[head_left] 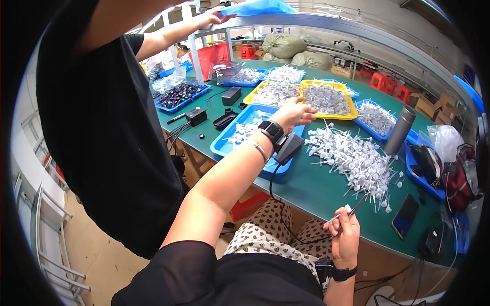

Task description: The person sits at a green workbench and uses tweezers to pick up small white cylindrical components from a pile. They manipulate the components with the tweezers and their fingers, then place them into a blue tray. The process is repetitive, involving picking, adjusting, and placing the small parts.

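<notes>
My left hand point(293, 113) reaches out over the far edge of a blue tray point(218, 148), close to a yellow tray point(352, 113). Its fingers are stretched out, and I see nothing held in them. Small white stemmed pieces point(245, 130) lie in the blue tray; greyish ones of like shape point(326, 98) fill the yellow tray. Near the table's front edge, my right hand point(347, 237) is closed on a slim, pointed metal tool point(359, 203). A small white piece point(348, 208) shows at its fingertips. Beyond it, loose white stemmed pieces point(352, 158) are heaped on the green table point(306, 191).
A person in black point(112, 127) stands at my left, one hand at a blue tray point(260, 7) on the shelf. A dark grey cylinder point(400, 131) stands right of the heap, with a phone point(405, 216) nearer me. Black boxes with cables point(196, 116) lie at the left.
</notes>
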{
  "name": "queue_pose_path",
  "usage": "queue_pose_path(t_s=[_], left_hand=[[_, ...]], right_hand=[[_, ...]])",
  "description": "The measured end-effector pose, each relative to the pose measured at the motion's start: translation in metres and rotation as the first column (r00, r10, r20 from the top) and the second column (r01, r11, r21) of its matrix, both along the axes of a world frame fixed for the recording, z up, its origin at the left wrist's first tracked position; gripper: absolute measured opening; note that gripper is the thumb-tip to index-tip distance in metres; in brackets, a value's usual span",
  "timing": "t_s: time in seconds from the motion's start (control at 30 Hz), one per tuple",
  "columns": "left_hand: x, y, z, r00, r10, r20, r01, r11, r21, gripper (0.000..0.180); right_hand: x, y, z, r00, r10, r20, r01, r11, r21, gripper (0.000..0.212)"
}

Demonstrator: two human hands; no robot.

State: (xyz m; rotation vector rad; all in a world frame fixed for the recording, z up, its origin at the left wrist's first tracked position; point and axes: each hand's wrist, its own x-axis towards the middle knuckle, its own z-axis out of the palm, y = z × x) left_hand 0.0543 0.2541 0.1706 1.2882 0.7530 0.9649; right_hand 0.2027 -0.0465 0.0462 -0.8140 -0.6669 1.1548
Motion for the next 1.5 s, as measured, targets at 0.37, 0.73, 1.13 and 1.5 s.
queue_pose_path(t_s=[0.37,0.73,1.13,1.5], left_hand=[[-0.012,-0.083,0.002,0.973,-0.229,0.029,0.229,0.973,-0.013,0.040],[-0.036,-0.239,-0.105,0.895,-0.404,-0.190,0.439,0.875,0.203,0.027],[-0.054,-0.247,-0.158,0.917,-0.295,0.267,0.376,0.862,-0.340,0.022],[-0.058,-0.249,-0.158,0.944,-0.275,0.180,0.314,0.919,-0.240,0.027]], right_hand=[[-0.003,-0.003,0.005,1.000,-0.005,0.013,0.005,1.000,-0.001,0.018],[-0.023,-0.008,0.011,0.996,0.019,0.092,-0.019,1.000,0.005,0.016],[-0.045,-0.012,0.008,0.919,0.246,0.307,-0.219,0.968,-0.122,0.020],[-0.039,-0.008,-0.006,0.911,0.234,0.339,-0.184,0.968,-0.172,0.027]])
